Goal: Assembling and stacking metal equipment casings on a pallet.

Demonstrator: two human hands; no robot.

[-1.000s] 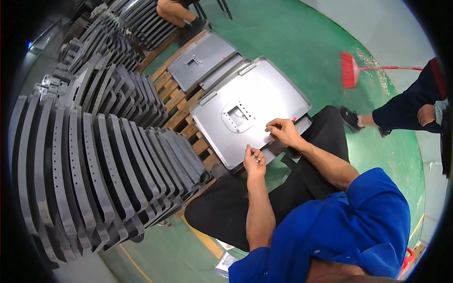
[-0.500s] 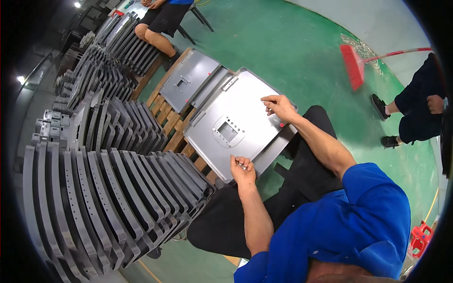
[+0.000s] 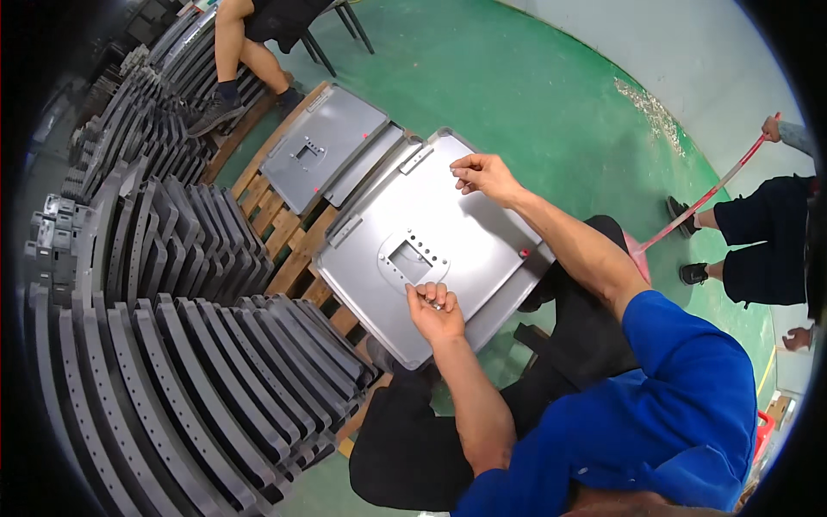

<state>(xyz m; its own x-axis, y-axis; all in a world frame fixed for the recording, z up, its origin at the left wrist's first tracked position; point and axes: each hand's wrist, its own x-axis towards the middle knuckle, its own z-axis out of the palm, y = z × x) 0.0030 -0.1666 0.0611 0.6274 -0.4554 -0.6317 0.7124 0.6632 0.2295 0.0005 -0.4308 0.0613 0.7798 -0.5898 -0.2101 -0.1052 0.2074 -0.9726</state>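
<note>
A silver sheet-metal panel (image 3: 362, 280) with rounded corners lies face up in front of me. Near its middle is a rectangular cut-out (image 3: 410, 261) ringed by small holes or studs, and a red dot (image 3: 524, 252) marks its right side. My left hand (image 3: 437, 314) is curled palm-up over the panel's near part, just below the cut-out; small shiny bits show between its fingers, too small to name. Over the far right part hovers my right hand (image 3: 489, 180), thumb and fingertips pinched together. Whatever the pinch holds is hidden.
A second grey panel (image 3: 323, 142) lies beyond on a wooden pallet (image 3: 280, 231). Rows of stacked grey metal frames (image 3: 207, 370) fill the left. A seated person's leg (image 3: 231, 52) is at far left; at right a person holds a red broom (image 3: 689, 215) on the green floor (image 3: 482, 69).
Both my hands have shifted slightly left, the left one nearer the cut-out. My view has tilted a little. The broom has swung from beyond the standing person toward my knee.
</note>
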